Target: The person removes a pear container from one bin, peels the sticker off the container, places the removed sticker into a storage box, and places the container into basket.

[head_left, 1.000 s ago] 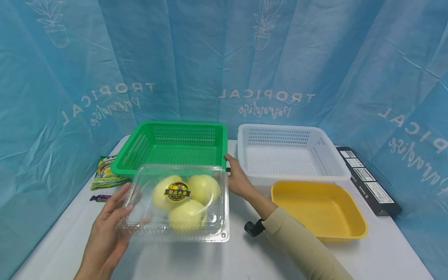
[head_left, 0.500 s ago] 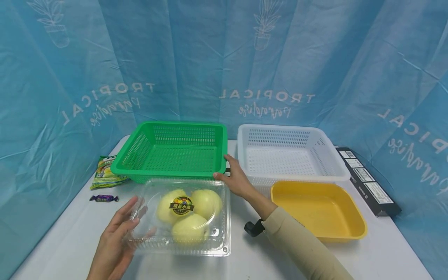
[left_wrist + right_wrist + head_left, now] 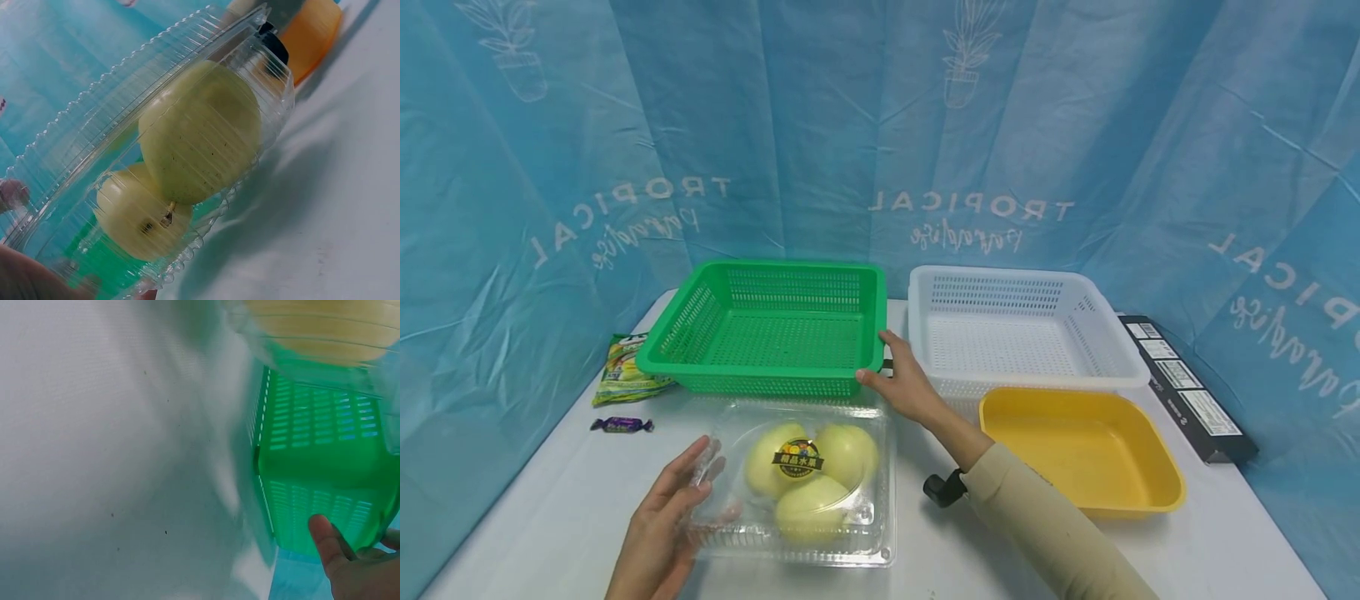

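Observation:
My left hand (image 3: pixel 658 521) holds a clear plastic clamshell box (image 3: pixel 730 467) by its left side, with the thumb along the top and fingers seen through the plastic. Inside lie round yellow-green fruits (image 3: pixel 812 508) under a lid with a black, fruit-printed label (image 3: pixel 798 459). Shadow below the box in the left wrist view (image 3: pixel 275 187) suggests it is off the table. At the green basket (image 3: pixel 760 384), my right hand (image 3: pixel 910 383) grips the front right corner. Its thumb (image 3: pixel 325 537) lies on the basket wall in the right wrist view; its other fingers are partly hidden.
A white basket (image 3: pixel 947 387) stands at the back right, with a yellow tray (image 3: pixel 1082 458) in front of it. A black box (image 3: pixel 1195 392) lies along the right. Left of the green basket are a snack packet (image 3: pixel 625 371) and a purple wrapped candy (image 3: pixel 622 425).
My left hand has brought the clamshell box toward me and slightly right, away from the green basket. The right hand's thumb came out from behind the box. The basket stays in place.

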Motion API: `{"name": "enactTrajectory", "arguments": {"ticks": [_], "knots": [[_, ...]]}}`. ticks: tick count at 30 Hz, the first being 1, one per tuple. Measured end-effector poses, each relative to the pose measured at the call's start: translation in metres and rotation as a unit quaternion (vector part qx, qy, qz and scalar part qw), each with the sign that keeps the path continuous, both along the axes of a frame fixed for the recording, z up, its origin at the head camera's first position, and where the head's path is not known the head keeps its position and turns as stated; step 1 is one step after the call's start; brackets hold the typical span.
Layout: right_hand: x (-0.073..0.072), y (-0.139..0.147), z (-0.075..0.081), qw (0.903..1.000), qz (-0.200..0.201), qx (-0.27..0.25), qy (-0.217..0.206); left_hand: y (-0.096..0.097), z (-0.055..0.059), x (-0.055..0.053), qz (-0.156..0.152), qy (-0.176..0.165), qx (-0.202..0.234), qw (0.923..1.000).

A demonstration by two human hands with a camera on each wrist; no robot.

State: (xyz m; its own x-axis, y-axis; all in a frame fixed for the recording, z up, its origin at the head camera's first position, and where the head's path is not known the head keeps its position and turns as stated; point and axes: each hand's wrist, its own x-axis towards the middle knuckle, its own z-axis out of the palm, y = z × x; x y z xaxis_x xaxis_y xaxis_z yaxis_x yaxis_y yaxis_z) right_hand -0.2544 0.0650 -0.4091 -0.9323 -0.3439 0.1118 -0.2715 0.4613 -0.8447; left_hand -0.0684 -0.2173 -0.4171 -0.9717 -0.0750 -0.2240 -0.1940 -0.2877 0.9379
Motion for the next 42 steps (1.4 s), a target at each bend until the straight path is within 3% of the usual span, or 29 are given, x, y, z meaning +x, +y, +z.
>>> {"name": "enactTrajectory", "arguments": {"ticks": [11,19,27,33,37,42], "knots": [[0.001,-0.001,0.0,1.0,-0.005,0.0,-0.004,0.008,-0.011,0.0,0.005,-0.004,-0.005,1.0],[0.0,0.0,0.0,1.0,-0.004,0.0,-0.001,0.014,-0.021,0.001,-0.006,0.026,-0.006,0.9996],[0.0,0.001,-0.001,0.9999,0.0,-0.008,-0.006,0.02,-0.024,0.003,-0.012,0.047,-0.074,0.9961],[0.0,0.001,-0.001,1.0,0.002,-0.005,-0.008,0.025,-0.022,0.006,-0.017,0.069,-0.164,0.9839],[0.0,0.001,-0.002,0.9999,0.005,-0.005,-0.008,0.026,-0.023,0.007,-0.028,0.084,-0.189,0.978],[0.001,0.001,0.0,1.0,0.007,0.004,-0.002,0.024,-0.021,0.005,-0.065,0.088,-0.224,0.9684]]}}
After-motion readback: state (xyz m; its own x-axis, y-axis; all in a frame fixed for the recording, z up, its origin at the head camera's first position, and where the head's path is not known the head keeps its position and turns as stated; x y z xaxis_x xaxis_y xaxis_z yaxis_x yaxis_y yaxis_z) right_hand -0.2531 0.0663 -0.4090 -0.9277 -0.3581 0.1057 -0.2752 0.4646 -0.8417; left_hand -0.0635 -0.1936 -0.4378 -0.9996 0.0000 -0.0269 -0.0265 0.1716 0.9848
